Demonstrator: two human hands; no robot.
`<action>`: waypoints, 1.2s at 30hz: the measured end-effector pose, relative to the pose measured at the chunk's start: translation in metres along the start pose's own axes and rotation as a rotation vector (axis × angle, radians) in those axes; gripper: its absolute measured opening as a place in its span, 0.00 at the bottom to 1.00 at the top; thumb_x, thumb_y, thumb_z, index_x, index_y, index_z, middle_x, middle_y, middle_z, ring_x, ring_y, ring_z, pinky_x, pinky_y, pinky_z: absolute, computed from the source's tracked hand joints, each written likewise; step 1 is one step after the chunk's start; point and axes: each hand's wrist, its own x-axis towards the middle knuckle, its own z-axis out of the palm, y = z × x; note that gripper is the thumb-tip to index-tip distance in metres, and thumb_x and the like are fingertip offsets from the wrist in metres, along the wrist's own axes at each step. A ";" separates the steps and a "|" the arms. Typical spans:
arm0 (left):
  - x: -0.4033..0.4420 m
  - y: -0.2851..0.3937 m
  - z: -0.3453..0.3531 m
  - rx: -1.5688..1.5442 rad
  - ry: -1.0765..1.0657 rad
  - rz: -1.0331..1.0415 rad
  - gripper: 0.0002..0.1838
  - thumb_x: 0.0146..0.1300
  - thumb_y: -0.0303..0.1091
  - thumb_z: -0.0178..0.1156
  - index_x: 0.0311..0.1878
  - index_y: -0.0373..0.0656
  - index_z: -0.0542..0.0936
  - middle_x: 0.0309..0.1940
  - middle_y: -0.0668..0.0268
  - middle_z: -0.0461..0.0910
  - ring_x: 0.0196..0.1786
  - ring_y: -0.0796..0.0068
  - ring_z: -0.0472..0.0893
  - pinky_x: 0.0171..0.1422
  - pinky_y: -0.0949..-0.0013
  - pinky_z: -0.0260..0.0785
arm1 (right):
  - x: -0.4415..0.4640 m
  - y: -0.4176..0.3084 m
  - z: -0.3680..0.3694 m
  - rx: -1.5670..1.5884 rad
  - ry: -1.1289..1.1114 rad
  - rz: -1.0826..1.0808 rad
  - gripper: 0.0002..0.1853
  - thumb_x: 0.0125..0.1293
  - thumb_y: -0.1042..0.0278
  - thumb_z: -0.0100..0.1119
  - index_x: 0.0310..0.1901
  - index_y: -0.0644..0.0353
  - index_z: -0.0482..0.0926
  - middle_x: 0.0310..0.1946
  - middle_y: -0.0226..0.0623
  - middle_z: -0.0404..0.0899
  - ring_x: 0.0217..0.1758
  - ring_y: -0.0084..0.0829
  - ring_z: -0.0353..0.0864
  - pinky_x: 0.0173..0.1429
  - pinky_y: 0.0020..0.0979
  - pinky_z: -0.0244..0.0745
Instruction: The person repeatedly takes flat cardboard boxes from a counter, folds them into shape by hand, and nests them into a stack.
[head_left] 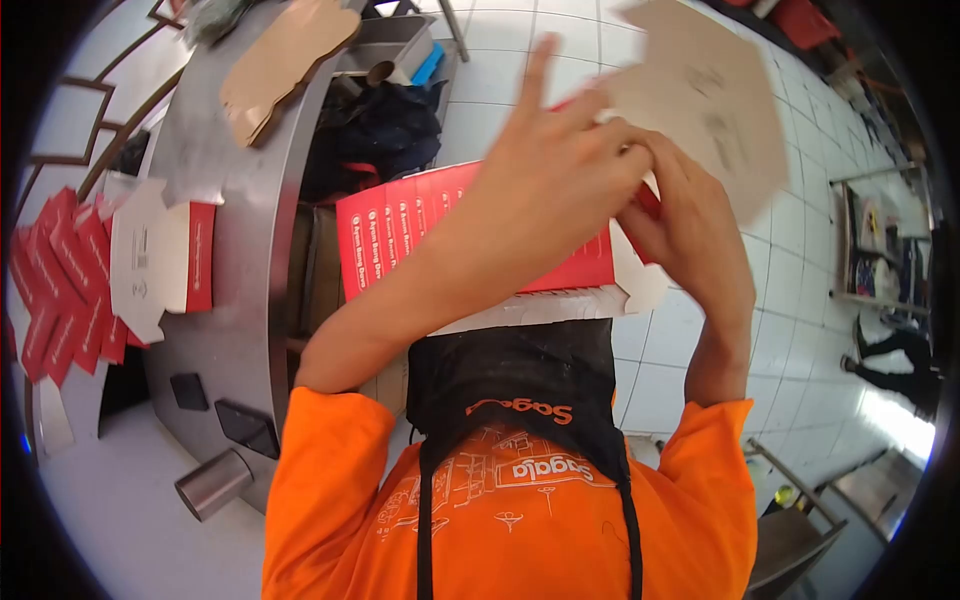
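Note:
A partly folded red cardboard box [385, 235] with white printed lines is held in front of the black apron. Its pale flap [700, 100] spreads out at the upper right, slightly blurred. My left hand [575, 165] reaches across the red panel, one finger stretched up and the others bent around the box's edge. My right hand [690, 215] pinches the box's corner, its fingers touching those of my left hand. The fingertips partly hide each other where they meet.
At left, a metal table [225, 220] bears stacked red boxes [65, 280], an open white-and-red carton [160, 258], brown cardboard sheets [285, 70], two dark phone-like objects and a metal cup [215, 484]. A shelf [880, 235] stands at right, with a person's legs [885, 345] near it.

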 end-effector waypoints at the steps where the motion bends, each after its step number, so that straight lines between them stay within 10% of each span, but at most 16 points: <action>1: 0.011 0.000 0.015 -0.073 0.089 0.037 0.15 0.66 0.31 0.64 0.56 0.52 0.85 0.52 0.67 0.85 0.71 0.63 0.78 0.84 0.31 0.50 | -0.004 0.013 -0.002 0.076 -0.013 0.104 0.20 0.70 0.70 0.67 0.61 0.58 0.74 0.48 0.50 0.87 0.48 0.57 0.85 0.50 0.50 0.79; 6: 0.022 -0.025 0.096 -0.749 0.289 -0.141 0.18 0.76 0.38 0.64 0.65 0.48 0.82 0.66 0.58 0.81 0.71 0.49 0.79 0.79 0.49 0.67 | -0.046 0.081 0.022 0.002 -0.002 0.493 0.14 0.80 0.63 0.54 0.59 0.61 0.70 0.32 0.61 0.86 0.38 0.68 0.84 0.42 0.59 0.77; 13: -0.015 -0.047 0.174 -0.674 -0.213 -0.408 0.20 0.82 0.47 0.51 0.60 0.46 0.85 0.52 0.55 0.88 0.56 0.52 0.87 0.58 0.54 0.78 | -0.051 0.063 0.086 0.307 -0.086 0.615 0.19 0.81 0.59 0.48 0.64 0.62 0.66 0.30 0.71 0.82 0.39 0.74 0.82 0.45 0.65 0.73; 19: -0.017 -0.043 0.176 -0.705 -0.153 -0.453 0.22 0.81 0.54 0.52 0.62 0.51 0.85 0.53 0.58 0.89 0.54 0.53 0.88 0.58 0.54 0.78 | -0.049 0.086 0.093 0.668 -0.189 0.552 0.21 0.82 0.60 0.47 0.66 0.67 0.69 0.47 0.60 0.86 0.49 0.54 0.88 0.57 0.50 0.78; 20: -0.019 -0.043 0.178 -0.654 -0.151 -0.434 0.24 0.80 0.56 0.52 0.63 0.52 0.85 0.54 0.58 0.89 0.55 0.54 0.88 0.59 0.54 0.78 | -0.052 0.089 0.094 0.838 -0.179 0.557 0.26 0.84 0.58 0.49 0.75 0.64 0.70 0.68 0.42 0.79 0.69 0.27 0.76 0.73 0.33 0.70; 23: -0.020 -0.038 0.177 -0.574 -0.195 -0.408 0.27 0.77 0.62 0.54 0.66 0.54 0.84 0.56 0.59 0.89 0.57 0.53 0.88 0.62 0.55 0.78 | -0.060 0.080 0.087 0.975 -0.171 0.734 0.29 0.85 0.55 0.49 0.79 0.63 0.67 0.68 0.42 0.79 0.71 0.29 0.76 0.76 0.32 0.68; 27: -0.013 -0.039 0.172 -0.577 -0.295 -0.466 0.31 0.75 0.66 0.55 0.67 0.55 0.84 0.56 0.60 0.90 0.57 0.53 0.88 0.62 0.55 0.79 | -0.091 0.103 0.038 0.897 -0.420 0.533 0.27 0.82 0.51 0.58 0.73 0.59 0.74 0.68 0.39 0.80 0.72 0.33 0.76 0.77 0.36 0.68; 30: -0.014 -0.039 0.171 -0.568 -0.281 -0.465 0.31 0.75 0.66 0.55 0.68 0.55 0.83 0.55 0.60 0.90 0.56 0.53 0.88 0.62 0.55 0.79 | -0.127 0.095 0.024 0.190 -0.470 0.278 0.18 0.71 0.60 0.70 0.59 0.55 0.82 0.57 0.34 0.83 0.61 0.36 0.79 0.68 0.37 0.72; 36: -0.016 -0.035 0.171 -0.565 -0.254 -0.438 0.31 0.74 0.65 0.55 0.67 0.54 0.84 0.54 0.59 0.90 0.55 0.53 0.89 0.61 0.55 0.79 | -0.149 0.107 0.059 -0.265 -0.301 0.036 0.08 0.59 0.73 0.71 0.38 0.51 0.80 0.39 0.29 0.77 0.46 0.34 0.77 0.50 0.37 0.68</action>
